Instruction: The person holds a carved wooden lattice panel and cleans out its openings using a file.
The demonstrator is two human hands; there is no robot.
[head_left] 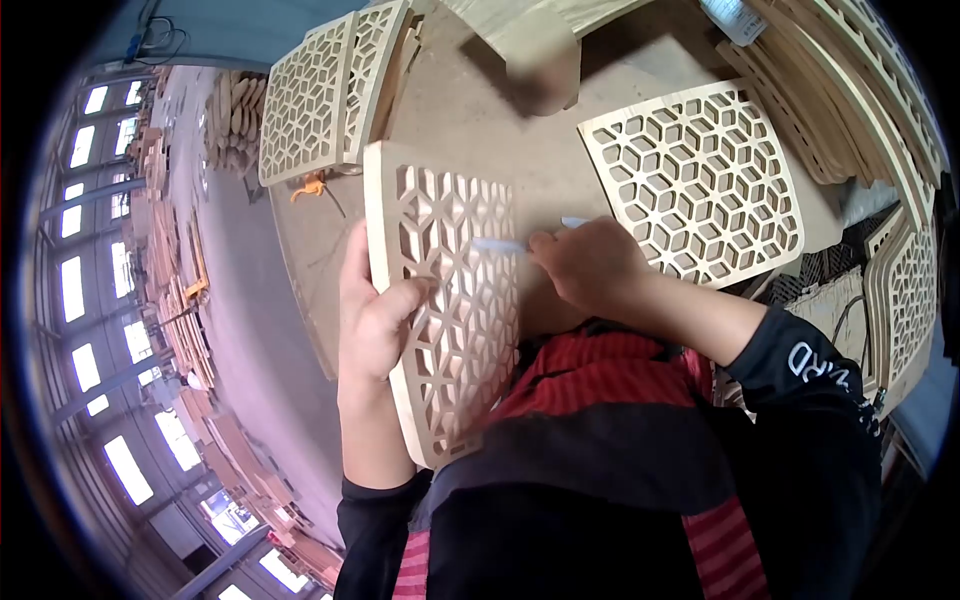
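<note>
A pale wooden panel (378, 215) cut through with a geometric lattice stands on edge, tilted, against the front of my body. My left hand (375, 310) grips its left edge, the thumb over the lattice face. At the panel's right side my right hand (590, 262) is closed around a thin whitish strip (498, 245), whose tip lies over the lattice openings. What the strip is cannot be made out. A second lattice panel (700, 185) lies flat on the table (440, 110), just beyond my right hand.
More lattice panels (315, 95) lean at the table's far left, with an orange tool (310, 187) beside them. Curved wooden pieces (800, 100) are stacked at the far right, above further lattice pieces (910, 300). A wooden piece (540, 45) with a blurred rounded part stands at the top.
</note>
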